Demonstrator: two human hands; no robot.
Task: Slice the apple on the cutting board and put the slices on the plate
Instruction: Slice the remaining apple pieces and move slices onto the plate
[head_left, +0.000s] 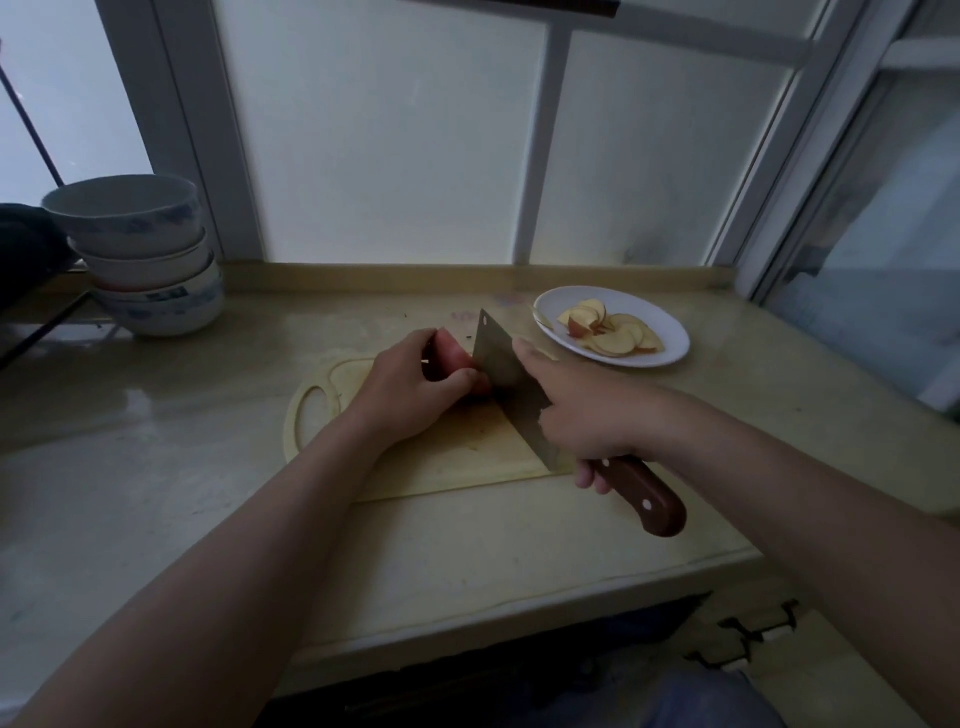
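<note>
- Nearest the camera, two bare forearms reach forward over the pale counter (156, 467), whose front edge runs across the lower part of the view.
- On the right, the right hand (582, 405) is clenched around the brown wooden handle of a cleaver (511, 387); the end of the handle, with its pale rivets, sticks out below the fist toward the camera, and the index finger lies stretched along the top of the blade.
- Under both hands lies a light cutting board (441, 457) with an oval grip hole at its left end; its surface looks marked and speckled.
- On the board, the broad steel blade stands on edge, running from the right hand away toward the window, its far corner raised above the board.
- Just left of the blade, the left hand (410, 384) grips the red apple piece (452, 356), fingers curled over the top and the thumb at the near side; the piece rests on the board, touching the flat of the blade.
- Beyond the board to the right, a white plate (670, 338) sits on the counter, apart from the board, with thin apple slices (608, 330) fanned across it, red skin along their edges.
- At far left, stacked bowls (145, 260) with blue patterning stand on the counter near the frosted window (389, 145).
</note>
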